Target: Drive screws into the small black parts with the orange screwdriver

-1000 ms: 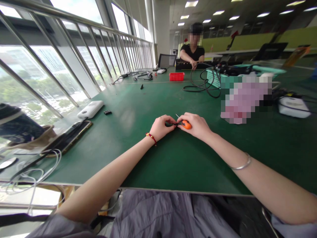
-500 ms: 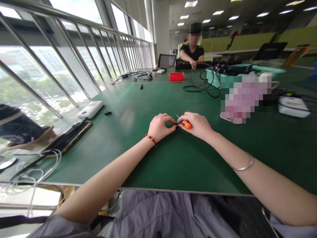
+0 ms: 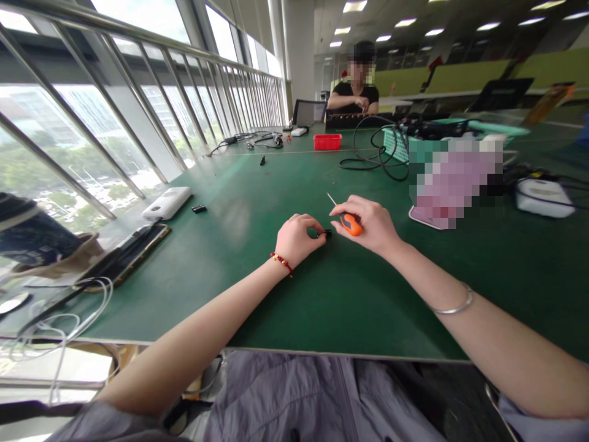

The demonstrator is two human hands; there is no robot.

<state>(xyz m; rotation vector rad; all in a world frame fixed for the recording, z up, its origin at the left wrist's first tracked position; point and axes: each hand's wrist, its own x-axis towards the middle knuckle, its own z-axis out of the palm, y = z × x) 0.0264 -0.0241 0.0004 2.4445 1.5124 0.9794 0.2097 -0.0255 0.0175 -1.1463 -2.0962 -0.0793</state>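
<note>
Over the green table [image 3: 276, 307], my left hand [image 3: 299, 236] pinches a small black part [image 3: 327, 233] between thumb and fingers. Most of that part is hidden by the fingertips, so its kind does not show. My right hand [image 3: 370, 224] is closed on a screwdriver [image 3: 351, 224] with an orange and dark grey handle. The thin metal shaft points up and away to the left, apart from the black part. A narrow gap separates the two hands.
A small black piece [image 3: 199, 209] and a white power bank-like box [image 3: 168, 203] lie to the left. Further off are another black piece [image 3: 262, 161], a red tray [image 3: 327, 142], a black cable [image 3: 386, 166] and a teal basket [image 3: 396, 146]. A person [image 3: 354, 92] sits at the far end.
My right hand has moved slightly right and lifted the screwdriver away from the black part. My left hand stays in place. The person opposite has drawn their hands up.
</note>
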